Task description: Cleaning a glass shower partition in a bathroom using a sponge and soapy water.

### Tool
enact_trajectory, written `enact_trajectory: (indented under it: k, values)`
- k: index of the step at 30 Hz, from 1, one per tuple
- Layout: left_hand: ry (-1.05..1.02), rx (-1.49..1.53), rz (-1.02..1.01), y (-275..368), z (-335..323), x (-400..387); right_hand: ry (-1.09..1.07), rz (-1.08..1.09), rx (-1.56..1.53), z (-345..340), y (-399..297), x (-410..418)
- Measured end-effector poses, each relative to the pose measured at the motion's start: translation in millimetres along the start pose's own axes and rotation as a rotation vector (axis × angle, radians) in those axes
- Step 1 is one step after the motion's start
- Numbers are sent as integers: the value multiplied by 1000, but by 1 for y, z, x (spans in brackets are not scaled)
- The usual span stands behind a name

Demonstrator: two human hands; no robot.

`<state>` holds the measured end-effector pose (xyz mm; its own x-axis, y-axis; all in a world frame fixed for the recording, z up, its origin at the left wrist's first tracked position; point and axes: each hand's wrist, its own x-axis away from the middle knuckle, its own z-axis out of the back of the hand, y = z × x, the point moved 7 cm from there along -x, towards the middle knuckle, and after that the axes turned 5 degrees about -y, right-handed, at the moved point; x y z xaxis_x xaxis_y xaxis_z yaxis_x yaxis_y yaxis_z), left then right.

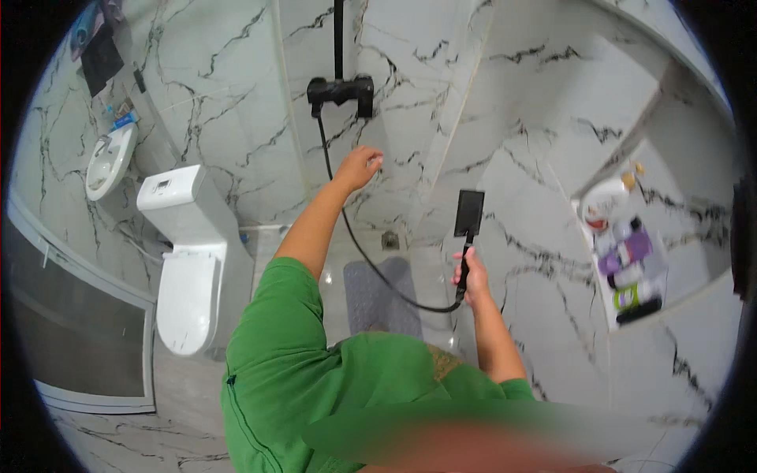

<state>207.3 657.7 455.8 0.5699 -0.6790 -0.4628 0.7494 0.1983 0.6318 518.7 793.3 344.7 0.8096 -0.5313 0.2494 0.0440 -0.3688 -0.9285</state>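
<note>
My right hand (472,278) is closed round the handle of a black rectangular hand shower (469,213), its head pointing up the view towards the marble-patterned wall. From the handle's lower end a black hose (378,271) loops across to a black shower mixer (340,90) on the wall. Below that mixer, my left hand (359,168) is raised beside the hose, fingers curled loosely, with nothing seen in it. Whether any water runs from the shower head cannot be told.
A white toilet (188,295) and a small washbasin (111,161) stand at the left. At the right, a recessed shelf (603,301) holds several bottles. A grey mat (378,290) lies on the floor near a square drain (390,239). A framed door (77,331) is at lower left.
</note>
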Motion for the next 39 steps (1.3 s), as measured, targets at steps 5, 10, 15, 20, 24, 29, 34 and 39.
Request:
enact_trajectory:
  k: [5,10,15,20,24,29,34,39]
  values:
    - [-120,-329,-8,-65,-18,-99,-27,-68,81,0,-14,-91]
    - [-289,-448,112,-124,-35,-158,-107,-11,123,-8,-29,-155]
    - [-395,-489,89,-141,-39,-169,-111,179,269,-33,-75,-204]
    - [-254,-321,131,-133,-52,-151,-203,412,463,-82,-124,-274]
    - [-222,-206,4,-126,-69,-93,-259,527,551,-152,-185,-316]
    - [-278,24,198,-88,-32,-30,-296,719,786,-232,-236,-403]
    - [-25,88,418,-67,32,3,-490,853,915,-324,-244,-447]
    - [260,283,658,-61,39,61,-646,1069,1073,-376,-225,-468]
